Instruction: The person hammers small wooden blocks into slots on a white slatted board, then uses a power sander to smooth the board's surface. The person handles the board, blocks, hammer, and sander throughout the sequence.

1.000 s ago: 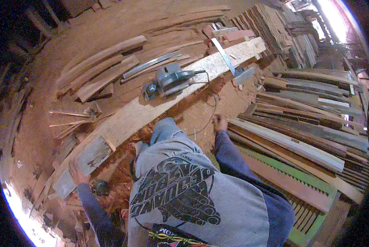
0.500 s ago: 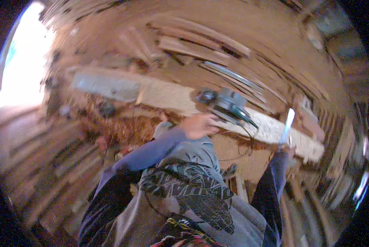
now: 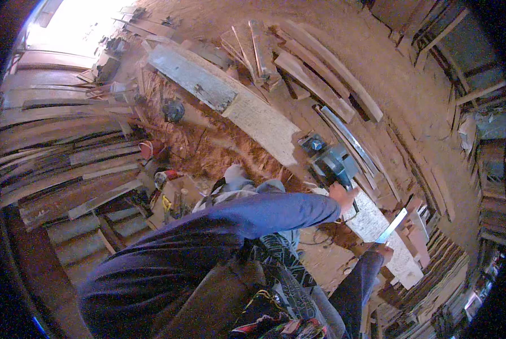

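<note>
A long pale board [image 3: 267, 125] runs slantwise from the upper left to the lower right. On it stands a dark electric hand planer [image 3: 333, 164] with a round knob at its front end. My left hand [image 3: 342, 198] reaches across and closes on the planer's rear handle; part of the grip is hidden. Farther down the board, my right hand [image 3: 380, 250] is closed on one end of a shiny flat metal strip [image 3: 393, 224]. The strip slants up and to the right over the board; its held end is covered by my fingers.
Reddish shavings [image 3: 208, 144] lie along the board's near side. Beyond it are stacked planks [image 3: 321, 73] and a long metal-coloured bar [image 3: 352, 135]. More planks [image 3: 66, 152] fill the left, and a cable [image 3: 316, 240] loops near my legs.
The view has turned, so the board now slants more steeply. My left hand has moved from beside the planer onto its rear handle. The metal strip stays in my right hand.
</note>
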{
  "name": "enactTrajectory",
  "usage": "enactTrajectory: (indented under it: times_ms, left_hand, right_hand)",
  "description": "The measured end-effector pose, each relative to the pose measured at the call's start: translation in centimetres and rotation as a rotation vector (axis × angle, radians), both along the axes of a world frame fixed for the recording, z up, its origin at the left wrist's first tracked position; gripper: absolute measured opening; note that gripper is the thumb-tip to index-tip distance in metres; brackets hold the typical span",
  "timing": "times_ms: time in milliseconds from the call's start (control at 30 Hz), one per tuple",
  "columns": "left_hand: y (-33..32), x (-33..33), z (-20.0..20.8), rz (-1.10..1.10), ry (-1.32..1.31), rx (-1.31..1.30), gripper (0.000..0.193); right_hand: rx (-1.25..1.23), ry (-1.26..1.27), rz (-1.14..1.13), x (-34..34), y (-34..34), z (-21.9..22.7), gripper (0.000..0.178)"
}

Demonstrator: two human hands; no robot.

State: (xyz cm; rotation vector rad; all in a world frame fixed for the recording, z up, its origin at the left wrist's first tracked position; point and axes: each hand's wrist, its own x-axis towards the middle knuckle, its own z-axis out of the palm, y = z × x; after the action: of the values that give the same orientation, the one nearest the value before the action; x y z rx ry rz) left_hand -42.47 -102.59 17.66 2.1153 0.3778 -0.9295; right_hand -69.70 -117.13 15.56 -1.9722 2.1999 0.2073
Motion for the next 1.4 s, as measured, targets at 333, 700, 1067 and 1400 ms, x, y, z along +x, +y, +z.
enactTrajectory:
  times_ms: [333, 700, 1067, 1400]
  left_hand:
    - [4.9, 8.7, 6.9, 0.213, 0.298, -0.407, 0.038]
    - [25.4, 20.1, 11.9, 0.561, 0.42, -0.545, 0.044]
    - [33.0, 17.8, 3.9, 0.48, 0.425, -0.704, 0.032]
    - [36.7, 16.7, -5.5, 0.381, 0.251, -0.961, 0.029]
  right_hand:
    - [-0.339, -0.28, -0.039, -1.0, -2.8, -6.0, 0.036]
    - [0.341, -1.268, 0.44, 27.3, 16.9, 4.3, 0.018]
    - [0.645, -1.368, 1.081, 39.5, 25.5, 11.9, 0.014]
    - [0.619, -1.263, 1.15, 39.1, 26.4, 8.4, 0.016]
